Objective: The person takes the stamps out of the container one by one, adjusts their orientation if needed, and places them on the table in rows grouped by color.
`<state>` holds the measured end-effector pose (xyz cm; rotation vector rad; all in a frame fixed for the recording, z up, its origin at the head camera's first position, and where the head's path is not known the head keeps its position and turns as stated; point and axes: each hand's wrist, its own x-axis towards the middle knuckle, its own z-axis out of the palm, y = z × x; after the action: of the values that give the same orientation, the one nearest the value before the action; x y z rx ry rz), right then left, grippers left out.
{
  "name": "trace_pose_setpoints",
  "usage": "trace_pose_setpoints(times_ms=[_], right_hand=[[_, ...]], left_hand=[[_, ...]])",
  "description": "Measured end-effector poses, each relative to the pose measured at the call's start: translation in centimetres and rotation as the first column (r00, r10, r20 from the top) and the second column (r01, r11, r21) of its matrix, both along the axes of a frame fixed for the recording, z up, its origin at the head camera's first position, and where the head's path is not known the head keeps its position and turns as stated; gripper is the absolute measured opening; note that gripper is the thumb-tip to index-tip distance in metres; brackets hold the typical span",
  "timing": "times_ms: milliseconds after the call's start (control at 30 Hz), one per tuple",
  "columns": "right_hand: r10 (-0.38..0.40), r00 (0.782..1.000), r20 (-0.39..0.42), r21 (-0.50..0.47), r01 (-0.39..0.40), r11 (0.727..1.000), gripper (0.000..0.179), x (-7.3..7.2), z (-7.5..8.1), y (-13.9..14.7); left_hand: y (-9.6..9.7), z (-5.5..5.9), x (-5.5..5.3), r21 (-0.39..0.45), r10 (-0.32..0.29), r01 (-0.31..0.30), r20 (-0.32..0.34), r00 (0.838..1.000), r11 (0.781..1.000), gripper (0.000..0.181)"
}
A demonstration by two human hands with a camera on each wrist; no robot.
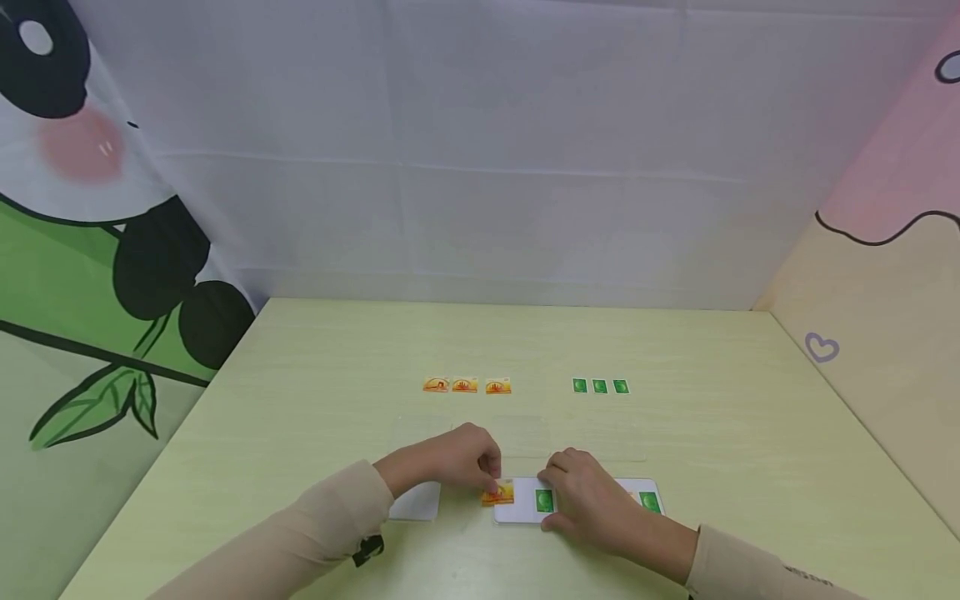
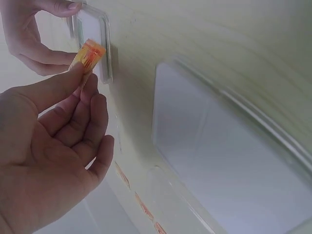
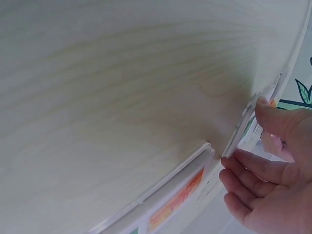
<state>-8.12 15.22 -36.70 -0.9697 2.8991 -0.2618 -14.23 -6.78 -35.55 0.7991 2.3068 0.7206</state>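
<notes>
The left hand (image 1: pixel 457 458) pinches an orange card (image 1: pixel 498 493) between thumb and fingertips at the left edge of the middle white case (image 1: pixel 521 510) on the desk (image 1: pixel 712 400). The right hand (image 1: pixel 596 504) grips that case across its long edges, beside a green card (image 1: pixel 544 500). Three more orange cards (image 1: pixel 465 385) lie nearer the desk's far edge.

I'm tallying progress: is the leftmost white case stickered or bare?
Bare where visible: the left wrist camera shows the white case plain; part is cropped.
</notes>
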Motion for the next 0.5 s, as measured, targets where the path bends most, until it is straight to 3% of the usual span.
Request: trace_pose_setpoints(times_ms=[233,500], right_hand=[[-0.005,1.000,0.017,-0.001,0.005,1.000,0.052,-0.1,0.0,0.0],[-0.005,1.000,0.019,0.015,0.005,1.000,0.052,0.0,0.1,0.0]], left_hand=[[-0.3,0.5,-0.1,-0.005,0.018,-0.018,0.029,0.999,1.000,0.009],[-0.8,1.0,-0.3,-0.005,0.041,-0.040,0.019,0.999,0.999,0.009]])
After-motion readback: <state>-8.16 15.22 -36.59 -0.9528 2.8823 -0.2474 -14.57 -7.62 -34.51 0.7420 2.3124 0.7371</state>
